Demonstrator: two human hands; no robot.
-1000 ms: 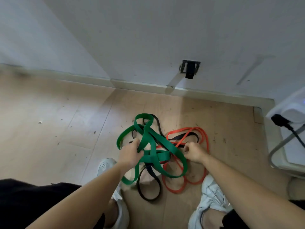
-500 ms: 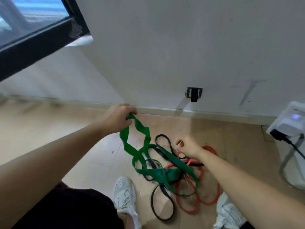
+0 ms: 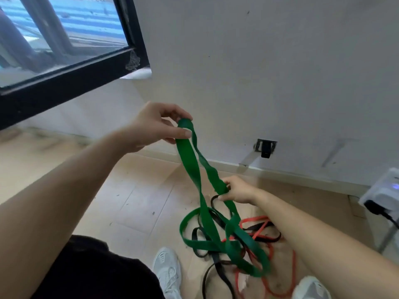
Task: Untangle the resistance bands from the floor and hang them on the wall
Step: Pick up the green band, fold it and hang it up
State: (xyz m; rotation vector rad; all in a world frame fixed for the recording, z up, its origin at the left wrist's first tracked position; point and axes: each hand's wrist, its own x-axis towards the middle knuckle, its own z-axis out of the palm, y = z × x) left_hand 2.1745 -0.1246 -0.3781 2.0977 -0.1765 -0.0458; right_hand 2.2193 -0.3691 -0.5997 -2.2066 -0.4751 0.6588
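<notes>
**Green band lifted from the tangle**

Head view: A wide, flat green band (image 3: pixel 190 160) is pinched at its top fold between the thumb and fingers of the left hand (image 3: pixel 155 126), which is held raised in front of the wall (image 3: pixel 259 72). One strand of it, rippled along its edge, is gripped lower down by the curled fingers of the right hand (image 3: pixel 237 189). The band's lower loops lie on the floor (image 3: pixel 133 190), crossed with a narrow black band (image 3: pixel 218 275) and a thin red band (image 3: pixel 291 283), between two white shoes (image 3: pixel 167 270). A small black bracket (image 3: pixel 266 146) is fixed low on the wall, right of the hands. Bare floor is seen to the left; a white device (image 3: pixel 384 190) stands at the right edge.
</notes>
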